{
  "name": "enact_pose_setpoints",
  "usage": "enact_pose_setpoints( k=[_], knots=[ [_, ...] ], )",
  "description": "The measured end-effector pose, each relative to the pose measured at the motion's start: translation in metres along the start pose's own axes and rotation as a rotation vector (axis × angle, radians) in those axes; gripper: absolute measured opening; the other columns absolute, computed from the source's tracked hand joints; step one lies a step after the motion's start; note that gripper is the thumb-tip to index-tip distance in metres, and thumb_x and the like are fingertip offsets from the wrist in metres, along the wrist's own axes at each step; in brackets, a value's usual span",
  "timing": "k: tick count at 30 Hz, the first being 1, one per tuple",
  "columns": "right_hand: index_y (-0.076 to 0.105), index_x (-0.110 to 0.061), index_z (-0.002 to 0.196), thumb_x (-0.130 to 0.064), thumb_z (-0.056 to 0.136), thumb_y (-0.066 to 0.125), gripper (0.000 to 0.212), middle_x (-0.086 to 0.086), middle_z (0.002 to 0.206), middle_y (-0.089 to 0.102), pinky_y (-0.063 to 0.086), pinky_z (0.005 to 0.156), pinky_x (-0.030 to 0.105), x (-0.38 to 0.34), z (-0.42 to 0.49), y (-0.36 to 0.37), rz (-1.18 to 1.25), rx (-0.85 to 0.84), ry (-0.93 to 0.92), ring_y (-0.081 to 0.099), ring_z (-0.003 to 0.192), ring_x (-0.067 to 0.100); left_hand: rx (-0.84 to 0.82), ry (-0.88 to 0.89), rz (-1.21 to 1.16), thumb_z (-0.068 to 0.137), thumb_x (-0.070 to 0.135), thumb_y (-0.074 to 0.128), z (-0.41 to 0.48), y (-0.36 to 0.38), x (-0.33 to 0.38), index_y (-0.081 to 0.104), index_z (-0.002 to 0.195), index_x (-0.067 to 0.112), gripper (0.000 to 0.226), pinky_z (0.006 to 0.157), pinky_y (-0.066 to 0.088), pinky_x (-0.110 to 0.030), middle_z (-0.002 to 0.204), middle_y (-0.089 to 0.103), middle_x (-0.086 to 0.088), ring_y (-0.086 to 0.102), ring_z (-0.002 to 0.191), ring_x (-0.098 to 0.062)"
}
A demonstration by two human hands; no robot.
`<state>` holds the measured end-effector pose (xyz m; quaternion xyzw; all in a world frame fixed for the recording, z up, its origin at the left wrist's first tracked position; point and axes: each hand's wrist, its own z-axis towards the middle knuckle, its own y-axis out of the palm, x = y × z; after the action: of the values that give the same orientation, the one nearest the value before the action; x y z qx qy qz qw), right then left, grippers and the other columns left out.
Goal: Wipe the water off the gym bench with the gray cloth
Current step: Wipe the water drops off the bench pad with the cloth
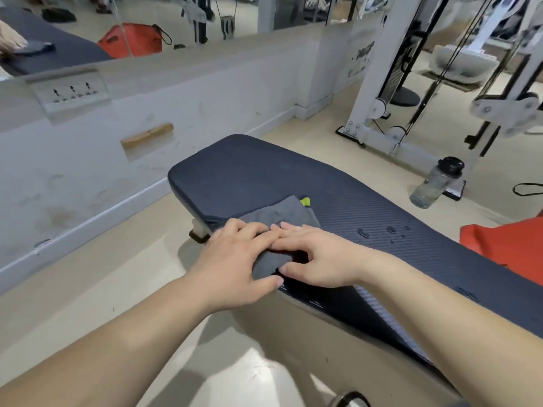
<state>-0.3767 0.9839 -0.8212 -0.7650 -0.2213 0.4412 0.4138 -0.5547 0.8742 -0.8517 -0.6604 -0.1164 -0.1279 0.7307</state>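
The gray cloth point(282, 212), soft and creased with a lime tag, lies centre frame on the near edge of the dark, ribbed gym bench point(264, 171). The left hand point(235, 259) presses it with flat, spread fingers. The right hand point(320, 257) lies beside it, fingers straight, clasping nothing. Water beads point(364, 232) sit further right.

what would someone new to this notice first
The left hand and right hand rest side by side on a gray cloth at the near edge of the dark gym bench. To their right, water drops bead on the bench top, not yet wiped. A clear bottle stands on the floor beyond the bench.
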Motion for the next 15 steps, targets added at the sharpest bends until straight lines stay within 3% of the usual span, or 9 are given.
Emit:
enact_pose_setpoints(
  k=[2,4,8,10,12,15],
  knots=[
    [0.051,-0.032,0.150,-0.018,0.096,0.062,0.057,-0.021,0.159,0.039,0.015,0.126,0.025,0.006,-0.022,-0.009,0.253,0.075,0.056,0.026,0.149,-0.006,-0.003,-0.045,0.079,0.079,0.075,0.038,0.010,0.003,-0.001,0.044,0.148,0.046,0.075,0.106,0.041,-0.043,0.137,0.052,0.015,0.045,0.120,-0.022],
    [0.060,-0.029,0.142,-0.016,0.095,0.062,0.048,-0.019,0.147,0.056,0.030,0.119,0.020,0.018,-0.048,-0.021,0.397,0.257,0.174,0.045,0.137,-0.008,0.025,-0.165,0.109,0.083,0.073,0.031,0.022,0.001,-0.001,0.050,0.144,0.046,0.069,0.104,0.043,-0.041,0.132,0.054,0.013,0.048,0.116,-0.025],
    [0.071,-0.028,0.123,-0.027,0.097,0.054,0.031,-0.017,0.124,0.067,0.044,0.096,0.023,0.053,-0.088,-0.040,0.214,0.570,0.462,0.061,0.099,-0.002,-0.034,-0.249,0.288,0.098,0.059,0.037,0.032,0.014,0.060,0.026,0.155,0.044,0.061,0.092,0.048,-0.040,0.137,0.042,-0.002,0.046,0.118,-0.028],
    [0.070,-0.026,0.125,-0.029,0.098,0.051,0.033,-0.010,0.120,0.069,0.047,0.092,0.027,0.072,-0.103,-0.044,0.136,0.577,0.606,0.065,0.101,0.011,-0.123,-0.162,0.317,0.099,0.058,0.035,0.024,0.026,0.099,0.012,0.159,0.041,0.066,0.088,0.048,-0.040,0.136,0.035,-0.006,0.046,0.118,-0.028],
    [0.071,-0.023,0.117,-0.028,0.096,0.049,0.032,-0.003,0.115,0.074,0.053,0.094,0.035,0.091,-0.116,-0.045,0.093,0.537,0.704,0.068,0.103,0.022,-0.127,-0.124,0.309,0.099,0.059,0.034,0.033,0.032,0.103,0.013,0.158,0.042,0.065,0.086,0.050,-0.041,0.133,0.038,-0.006,0.051,0.117,-0.029],
    [0.070,-0.017,0.093,-0.027,0.092,0.046,0.026,0.000,0.091,0.074,0.058,0.086,0.041,0.108,-0.130,-0.048,0.044,0.457,0.797,0.067,0.091,0.029,-0.093,-0.292,0.260,0.099,0.061,0.031,0.058,0.031,0.078,0.025,0.155,0.046,0.058,0.087,0.051,-0.043,0.128,0.047,-0.005,0.058,0.118,-0.031]
  ],
)
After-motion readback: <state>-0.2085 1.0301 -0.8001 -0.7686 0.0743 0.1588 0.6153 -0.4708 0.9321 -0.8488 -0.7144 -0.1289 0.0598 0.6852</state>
